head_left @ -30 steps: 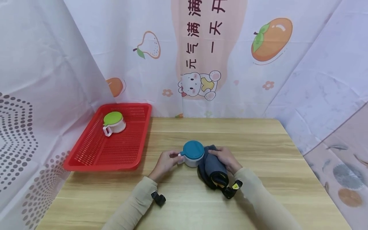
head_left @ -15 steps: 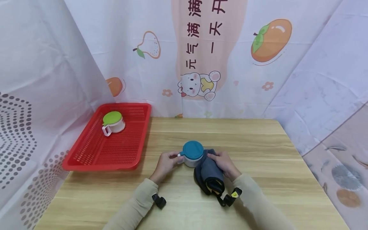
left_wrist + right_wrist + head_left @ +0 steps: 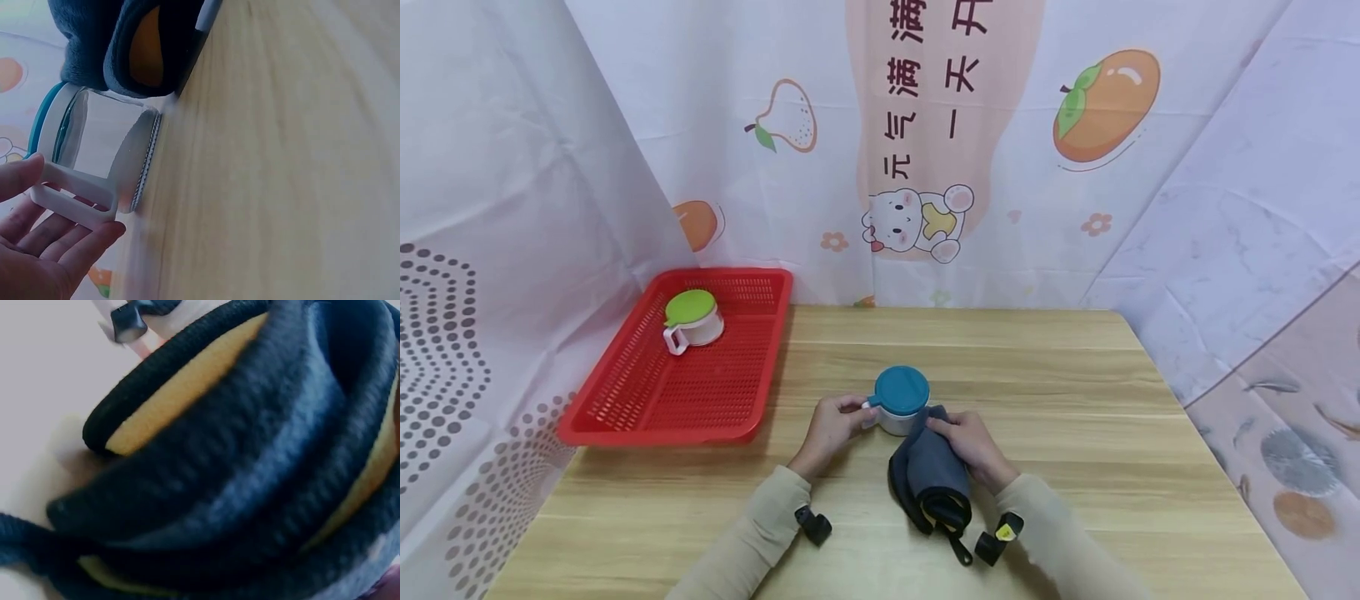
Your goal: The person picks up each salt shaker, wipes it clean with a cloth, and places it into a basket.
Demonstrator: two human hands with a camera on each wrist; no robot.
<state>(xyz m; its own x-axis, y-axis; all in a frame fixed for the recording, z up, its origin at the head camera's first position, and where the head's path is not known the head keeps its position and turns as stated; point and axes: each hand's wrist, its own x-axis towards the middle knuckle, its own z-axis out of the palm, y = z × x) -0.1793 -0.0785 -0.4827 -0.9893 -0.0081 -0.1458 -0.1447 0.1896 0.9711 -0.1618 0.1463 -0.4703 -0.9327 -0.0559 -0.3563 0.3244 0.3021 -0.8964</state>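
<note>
A seasoning jar (image 3: pixel 902 390) with a blue lid and white handle stands upright mid-table. My left hand (image 3: pixel 833 427) pinches its handle (image 3: pixel 78 194) between thumb and fingers. In the left wrist view the jar's wall (image 3: pixel 103 125) looks clear. My right hand (image 3: pixel 973 442) grips a folded dark grey-blue cloth (image 3: pixel 936 467) with black edging and a hanging loop. The cloth's upper end lies against the jar's front right side. Its folds (image 3: pixel 206 481) fill the right wrist view and show a yellow inner face; the right fingers are mostly hidden there.
A red plastic basket (image 3: pixel 655 435) stands at the table's left side. Inside it sits a similar jar (image 3: pixel 692 317) with a green lid. Printed curtains (image 3: pixel 1000 250) border the wooden table (image 3: pixel 1075 375) at the back and sides.
My right hand has drawn the cloth leftward and nearer to me, from the jar's right side round to its front right. My left hand and the jar stay almost still.
</note>
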